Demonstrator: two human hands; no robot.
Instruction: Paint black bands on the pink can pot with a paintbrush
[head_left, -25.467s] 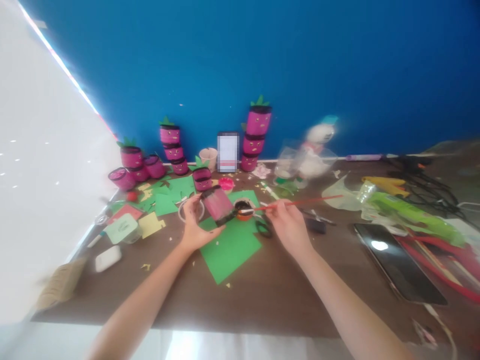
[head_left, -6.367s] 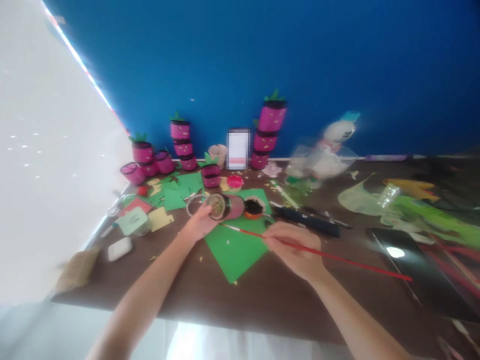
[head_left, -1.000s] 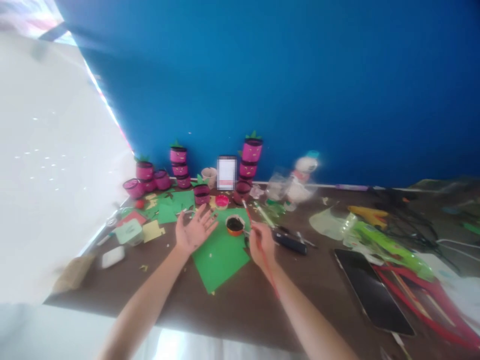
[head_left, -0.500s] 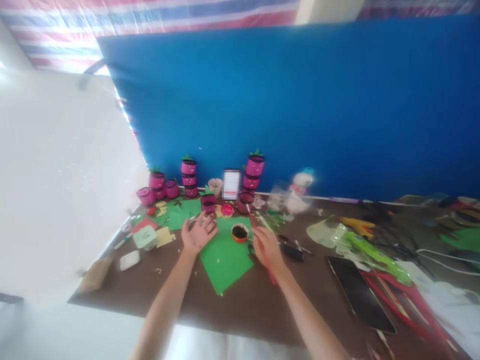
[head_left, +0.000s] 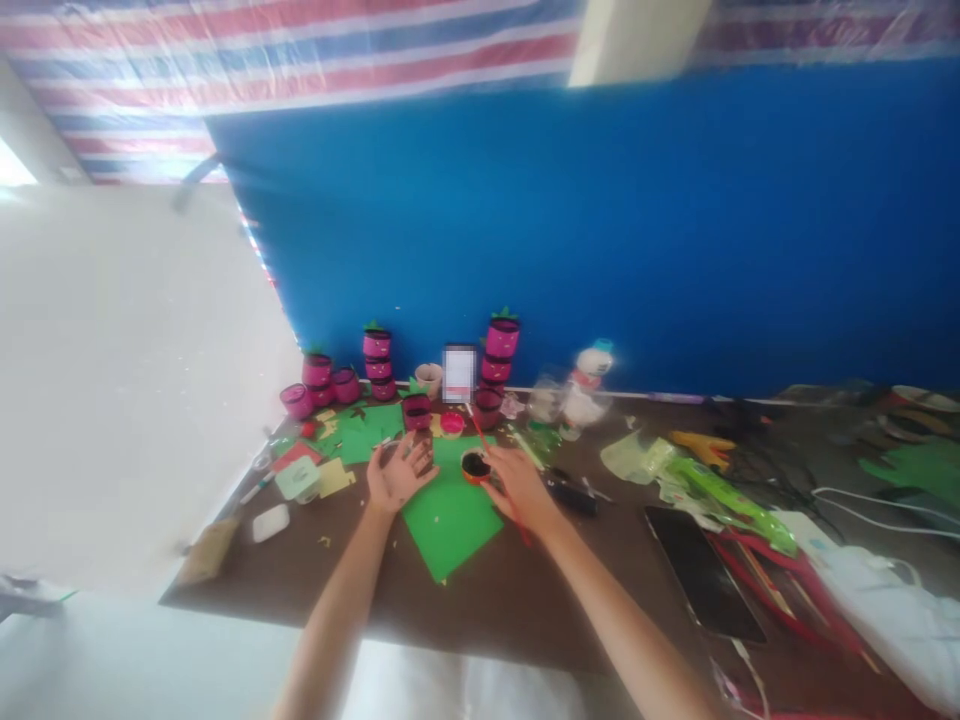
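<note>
My left hand is open, palm up with fingers spread, over the far edge of a green paper sheet. It holds nothing. My right hand is closed on a thin red paintbrush, whose tip points up and away beside a small orange pot of black paint. Several pink painted cups with black rims and green leaf tops stand in stacks along the blue wall. One more pink cup stands just beyond my left hand.
A black phone lies flat at the right. Green and red plastic pieces, cables and white cloth crowd the right side. Green, yellow and red paper scraps, a white case and a pink paint pot lie left.
The view has tilted up and pulled back, showing a striped tarp above the wall. My hands stay over the green sheet; the brush tip now points further left, above the paint pot.
</note>
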